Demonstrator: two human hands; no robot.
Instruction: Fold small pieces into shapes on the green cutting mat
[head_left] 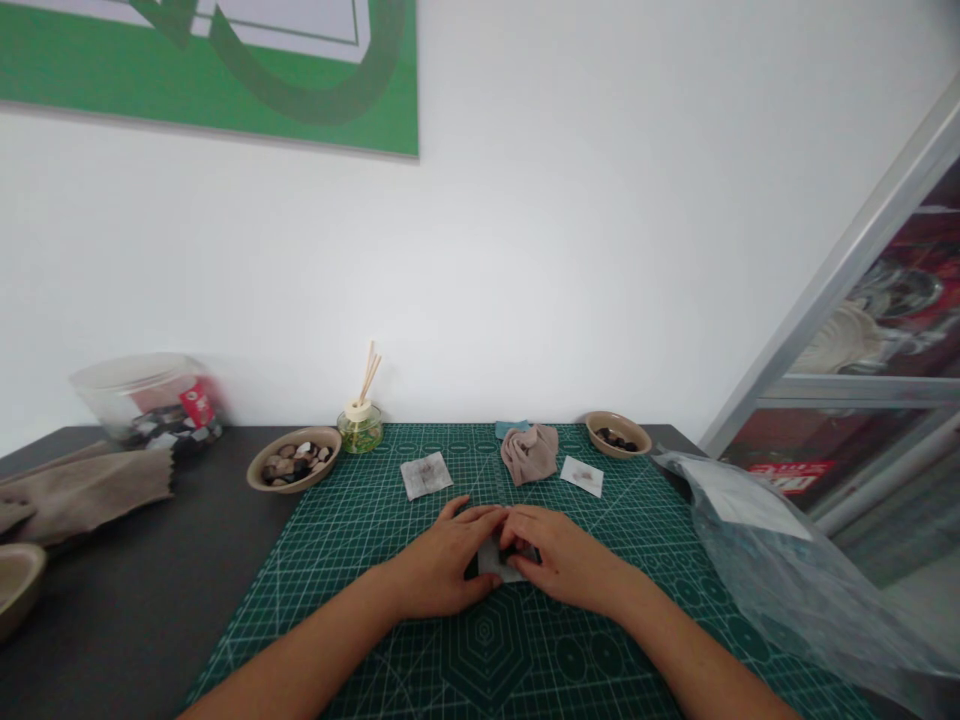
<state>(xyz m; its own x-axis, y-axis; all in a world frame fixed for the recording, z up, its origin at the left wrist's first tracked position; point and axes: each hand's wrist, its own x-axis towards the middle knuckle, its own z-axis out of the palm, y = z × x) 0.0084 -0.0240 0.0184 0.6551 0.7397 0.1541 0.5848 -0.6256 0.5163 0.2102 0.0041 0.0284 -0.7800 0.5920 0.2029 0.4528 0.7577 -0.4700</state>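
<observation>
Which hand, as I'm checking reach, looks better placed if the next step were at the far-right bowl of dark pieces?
Probably right: the right hand is nearer the bowl, with the left hand farther off. Both are at the pale sheet, so neither looks free.

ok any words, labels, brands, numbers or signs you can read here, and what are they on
Nothing reads clearly.
Red label on the clear tub: too blurred.
Red sign at the cabinet: pale lettering, too blurred.
Green mat: printed lines, any numbers too small.
Green poster: cut off, no readable word.
</observation>
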